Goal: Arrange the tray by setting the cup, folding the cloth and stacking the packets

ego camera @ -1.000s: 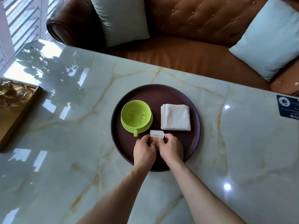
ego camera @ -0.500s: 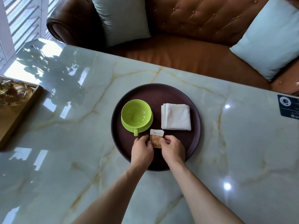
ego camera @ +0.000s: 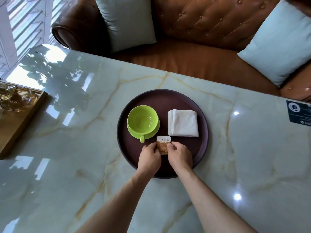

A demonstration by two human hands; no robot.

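A round dark brown tray (ego camera: 161,98) lies on the marble table. On its left half stands a green cup (ego camera: 142,119) on a green saucer, handle toward me. A folded white cloth (ego camera: 183,123) lies on the right half. In front of both, a white-and-brown packet stack (ego camera: 163,144) rests on the tray. My left hand (ego camera: 149,160) pinches the stack's left edge and my right hand (ego camera: 179,157) pinches its right edge. The near end of the stack is hidden by my fingers.
A wooden tray (ego camera: 25,121) with glassware sits at the table's left edge. A dark card (ego camera: 298,113) lies at the right edge. Behind the table is a brown leather sofa (ego camera: 210,27) with pale blue cushions.
Both hands have drawn back a little toward me along the packets, uncovering more of the top packet. The cup and cloth have not moved.
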